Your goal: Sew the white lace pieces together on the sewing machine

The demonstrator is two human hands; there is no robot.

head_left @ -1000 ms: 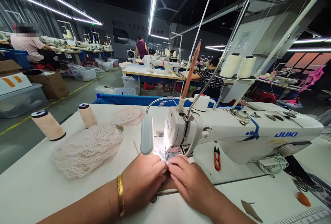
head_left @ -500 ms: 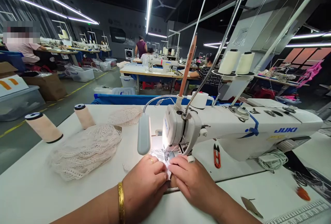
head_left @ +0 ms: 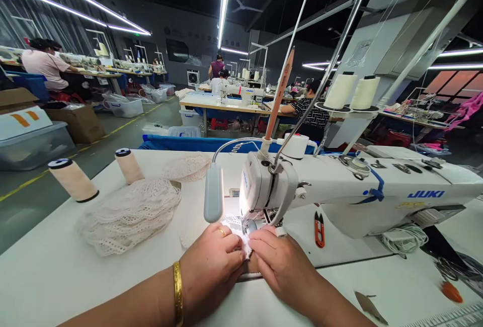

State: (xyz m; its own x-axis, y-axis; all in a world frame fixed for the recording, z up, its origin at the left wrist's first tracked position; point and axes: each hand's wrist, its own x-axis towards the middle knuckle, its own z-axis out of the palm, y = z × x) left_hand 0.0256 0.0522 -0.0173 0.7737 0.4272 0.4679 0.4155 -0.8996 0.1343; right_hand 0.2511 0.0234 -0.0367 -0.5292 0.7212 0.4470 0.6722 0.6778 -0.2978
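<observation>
A white sewing machine (head_left: 332, 186) stands before me, its needle area lit brightly. Under its presser foot lies a piece of white lace (head_left: 233, 222). My left hand (head_left: 213, 259) is closed on the lace's near edge, left of the foot. Close by on the right, my right hand (head_left: 283, 261) pinches the same lace, its fingertips beside the foot. The fingers partly cover the lace, and the needle point cannot be made out. A grey lamp head (head_left: 214, 193) hangs just beyond my left hand.
Left on the table lie a heap of lace trim (head_left: 130, 216), a smaller lace bundle (head_left: 187, 166) and thread cones (head_left: 73, 180). Red thread snips (head_left: 319, 230) rest on the machine bed. A coiled cable (head_left: 403, 239) and a ruler (head_left: 449, 315) are at right. Co-workers sit farther back.
The whole view has shifted slightly, with things standing a little farther right. Both hands keep their hold on the lace at the presser foot, almost in the same place.
</observation>
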